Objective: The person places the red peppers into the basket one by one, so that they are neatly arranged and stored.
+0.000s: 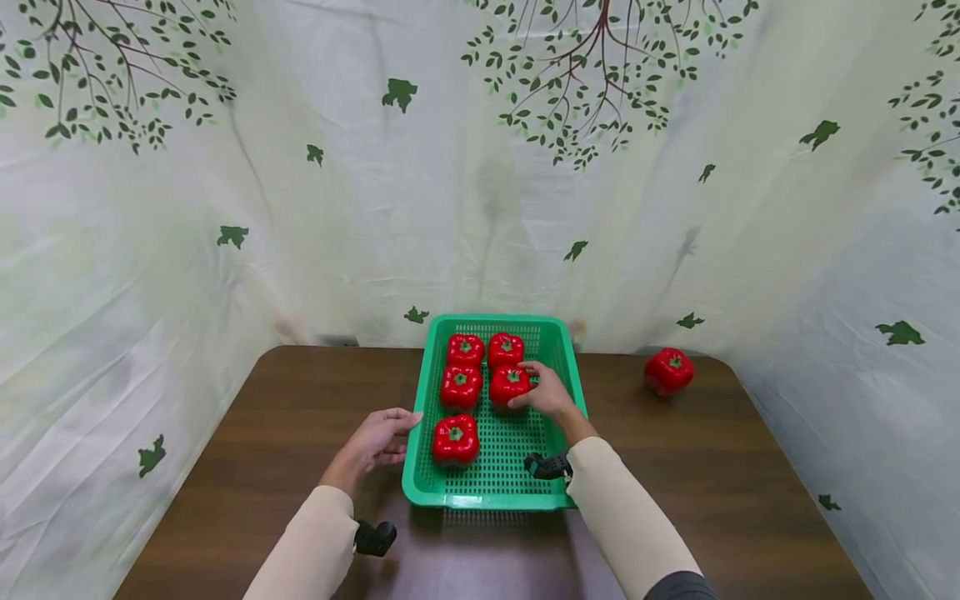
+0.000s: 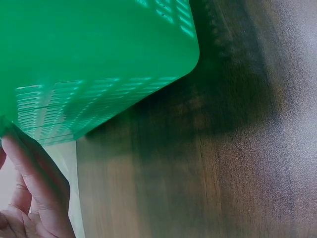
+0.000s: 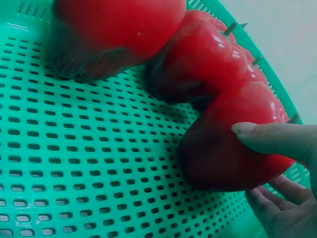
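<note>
A green plastic basket [image 1: 495, 502] with a perforated floor stands on the table, several red bell peppers inside it. My right hand [image 1: 549, 393] reaches in from the right and grips a bell pepper [image 1: 507, 383] in the right-hand row. In the right wrist view the thumb [image 3: 277, 138] lies across that pepper's side, with the other fingers round its far side. My left hand [image 1: 381, 439] holds the basket's left rim by the fingertips; in the left wrist view its fingers [image 2: 42, 183] meet the green edge. Nearest it inside is a front-left pepper [image 1: 455, 440].
One more red bell pepper [image 1: 668, 372] sits on the brown table [image 1: 712, 467] at the back right. A pale curtain [image 1: 480, 208] printed with leaves and branches hangs behind the table and along both sides.
</note>
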Demonstrator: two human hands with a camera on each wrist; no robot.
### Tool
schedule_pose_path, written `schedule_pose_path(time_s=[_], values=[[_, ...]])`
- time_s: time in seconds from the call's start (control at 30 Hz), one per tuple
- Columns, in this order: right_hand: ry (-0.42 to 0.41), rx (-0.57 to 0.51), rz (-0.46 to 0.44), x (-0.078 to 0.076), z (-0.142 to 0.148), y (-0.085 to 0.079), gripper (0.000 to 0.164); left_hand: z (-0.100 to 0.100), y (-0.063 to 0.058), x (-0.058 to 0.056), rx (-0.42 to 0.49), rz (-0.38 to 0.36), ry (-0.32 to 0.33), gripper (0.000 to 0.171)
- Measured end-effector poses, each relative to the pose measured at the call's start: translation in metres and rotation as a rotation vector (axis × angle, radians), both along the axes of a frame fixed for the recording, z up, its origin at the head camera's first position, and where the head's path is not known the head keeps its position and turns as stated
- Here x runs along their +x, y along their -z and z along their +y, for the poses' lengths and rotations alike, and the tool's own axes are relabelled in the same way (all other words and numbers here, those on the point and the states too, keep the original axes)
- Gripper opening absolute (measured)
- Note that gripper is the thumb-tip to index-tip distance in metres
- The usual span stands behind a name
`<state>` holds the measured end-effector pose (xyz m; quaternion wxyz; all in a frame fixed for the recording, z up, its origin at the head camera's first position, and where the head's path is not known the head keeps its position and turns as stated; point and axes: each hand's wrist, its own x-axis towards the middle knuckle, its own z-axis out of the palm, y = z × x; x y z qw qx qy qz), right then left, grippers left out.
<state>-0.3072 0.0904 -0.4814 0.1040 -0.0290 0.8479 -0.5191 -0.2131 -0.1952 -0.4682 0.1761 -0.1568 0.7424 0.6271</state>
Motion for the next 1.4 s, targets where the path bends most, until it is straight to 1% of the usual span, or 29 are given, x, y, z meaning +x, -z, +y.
schedule_pose_path(time_s=[0.23,0.43,0.63,0.77,0.93,1.07,1.17,1.3,1.4], values=[[-0.026,-0.008,-0.016,0.003,0.005,-0.001,0.07,0.005,0.001,-0.002,0.0,-0.008,0.007,0.037],[-0.017,-0.029,-0.033,0.006,0.009,0.002,0.07,0.008,0.003,-0.003,0.002,-0.011,0.019,0.037],[-0.01,-0.018,-0.025,0.008,0.012,0.005,0.073,0.012,0.005,-0.003,-0.002,-0.017,0.028,0.036],[-0.005,-0.007,-0.009,0.01,0.014,0.004,0.077,0.011,0.006,-0.002,0.007,-0.015,0.036,0.035],[-0.02,-0.022,0.033,0.01,0.02,-0.008,0.076,0.006,0.003,-0.003,0.014,-0.003,0.041,0.037],[-0.071,-0.053,0.065,0.01,0.03,-0.022,0.073,0.002,0.0,-0.004,0.013,-0.004,0.046,0.039],[-0.1,-0.067,0.104,0.014,0.041,-0.031,0.07,0.002,-0.001,-0.004,0.013,-0.006,0.047,0.039],[-0.095,-0.098,0.163,0.023,0.059,-0.036,0.067,0.002,-0.002,-0.005,0.011,-0.01,0.054,0.039],[-0.074,-0.13,0.2,0.026,0.076,-0.036,0.065,0.003,-0.003,-0.007,0.012,-0.014,0.056,0.038]])
